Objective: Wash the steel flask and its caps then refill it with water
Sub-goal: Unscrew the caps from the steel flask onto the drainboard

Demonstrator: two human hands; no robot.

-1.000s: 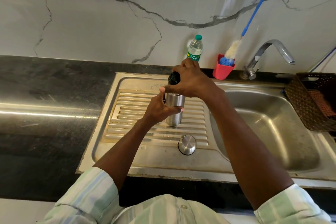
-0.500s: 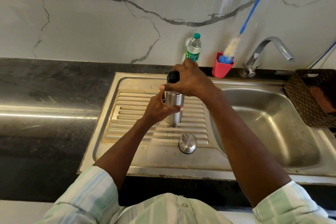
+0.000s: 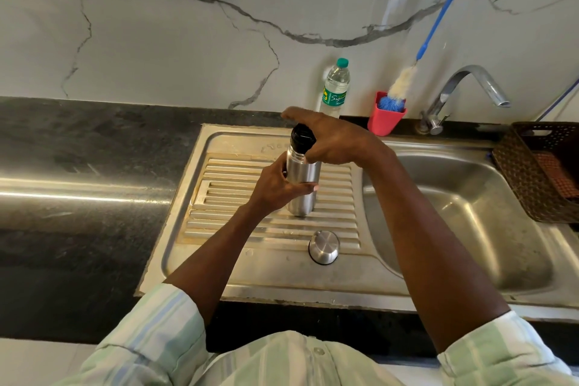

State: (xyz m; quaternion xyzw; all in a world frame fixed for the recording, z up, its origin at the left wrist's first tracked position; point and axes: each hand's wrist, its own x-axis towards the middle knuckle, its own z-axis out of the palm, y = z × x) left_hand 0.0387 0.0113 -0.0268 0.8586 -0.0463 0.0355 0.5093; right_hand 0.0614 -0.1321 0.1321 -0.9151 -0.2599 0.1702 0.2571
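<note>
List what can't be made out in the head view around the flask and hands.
- Whether the black inner cap is screwed tight or loose: the right hand covers its far side.
- Steel flask contents: mouth capped.
- Left hand fingers behind the flask: hidden by it.
- Basket contents: cut off at the right edge.
- Bottle label text: too small.

Basket (image 3: pixel 532 166) cut off at right edge; flask (image 3: pixel 302 178) partly behind left hand (image 3: pixel 275 188).
</note>
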